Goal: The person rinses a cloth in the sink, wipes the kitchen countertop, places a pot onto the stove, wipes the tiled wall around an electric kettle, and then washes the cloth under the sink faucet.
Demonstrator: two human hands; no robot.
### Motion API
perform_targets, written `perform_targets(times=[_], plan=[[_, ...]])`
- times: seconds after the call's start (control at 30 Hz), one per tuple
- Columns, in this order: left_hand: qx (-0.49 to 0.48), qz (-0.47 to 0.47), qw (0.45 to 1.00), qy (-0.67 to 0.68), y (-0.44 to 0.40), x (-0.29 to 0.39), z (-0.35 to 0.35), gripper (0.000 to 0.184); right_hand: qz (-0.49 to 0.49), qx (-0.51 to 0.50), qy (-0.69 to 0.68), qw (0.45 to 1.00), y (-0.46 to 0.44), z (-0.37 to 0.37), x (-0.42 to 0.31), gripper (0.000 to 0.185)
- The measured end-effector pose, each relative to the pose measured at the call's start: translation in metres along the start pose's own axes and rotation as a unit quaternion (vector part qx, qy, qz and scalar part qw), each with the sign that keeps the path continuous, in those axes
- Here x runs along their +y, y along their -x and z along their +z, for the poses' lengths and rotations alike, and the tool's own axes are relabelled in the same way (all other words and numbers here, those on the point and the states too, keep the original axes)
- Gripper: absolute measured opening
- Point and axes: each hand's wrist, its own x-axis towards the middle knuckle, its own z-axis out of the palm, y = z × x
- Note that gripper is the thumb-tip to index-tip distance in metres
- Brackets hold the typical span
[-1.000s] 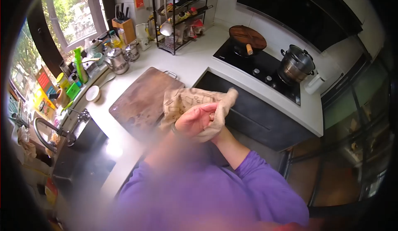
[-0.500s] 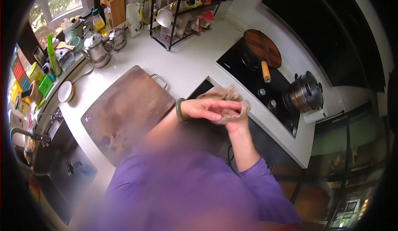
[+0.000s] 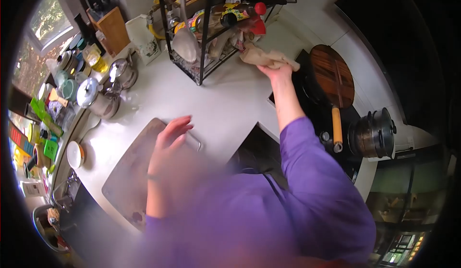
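Observation:
With arm outstretched, my right hand (image 3: 278, 74) grips a beige cloth (image 3: 269, 58) beside the wire rack, near the back of the counter. Part of the cloth hangs past my fingers toward the stove. Nothing is in my left hand (image 3: 169, 136), which hovers over the upper right part of a brown cutting board (image 3: 127, 176), its fingers apart and loosely bent. A metal handle (image 3: 196, 142) on the board shows just beyond that hand. My left forearm and a blurred patch hide much of the board.
A black rack (image 3: 201, 66) with bottles stands at the back. Right of it, a wooden-lidded wok (image 3: 332, 75) and a dark pot (image 3: 372, 133) sit on the stove. Metal kettles (image 3: 98, 99), a bowl (image 3: 75, 154) and a knife block (image 3: 114, 30) line the left side.
My hands were together at the cloth. My right hand has carried it forward to the rack's side, while my left hand has let go and moved left over the board. The view has shifted.

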Motion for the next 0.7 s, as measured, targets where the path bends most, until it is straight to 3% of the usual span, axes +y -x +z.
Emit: perform_targets(times=[0.03,0.1,0.17,0.2,0.23,0.27,0.3,0.37,0.47,0.53,0.7], plan=[[0.036,-0.020,0.999,-0.015,0.002,-0.001,-0.004,0.041,0.012,0.050,0.015,0.999,-0.047,-0.002,-0.009,0.047],[0.088,-0.057,0.994,0.008,0.004,-0.003,-0.006,0.043,-0.071,0.011,-0.052,0.996,-0.120,0.003,-0.033,0.053],[0.126,-0.083,0.988,-0.018,0.005,-0.016,-0.012,0.043,-0.135,0.116,-0.005,0.984,-0.193,0.011,-0.072,0.051],[0.148,-0.082,0.985,-0.040,0.008,-0.027,-0.015,0.043,-0.129,0.119,-0.009,0.984,-0.210,0.009,-0.090,0.051],[0.232,-0.114,0.965,-0.040,0.018,-0.042,-0.014,0.043,-0.172,0.195,0.451,0.854,-0.223,0.013,-0.112,0.045],[0.236,-0.116,0.964,-0.046,0.017,-0.044,-0.006,0.043,-0.177,0.216,0.807,0.521,-0.233,0.025,-0.133,0.041],[0.259,-0.123,0.958,-0.020,0.013,-0.041,0.001,0.043,-0.145,0.183,0.970,0.066,-0.237,0.041,-0.148,0.036],[0.290,-0.142,0.947,0.002,0.006,-0.034,0.010,0.043,-0.035,0.202,0.978,0.035,-0.219,0.087,-0.167,0.034],[0.322,-0.161,0.933,-0.020,-0.005,-0.028,0.028,0.040,-0.120,0.282,0.949,0.073,-0.269,0.056,-0.208,0.033],[0.421,-0.229,0.877,0.037,-0.018,-0.020,0.041,0.034,-0.135,0.326,0.929,0.111,-0.313,0.038,-0.221,0.033],[0.407,-0.200,0.890,0.044,-0.023,-0.040,0.038,0.034,-0.132,0.390,0.890,0.195,-0.396,0.008,-0.226,0.034]])
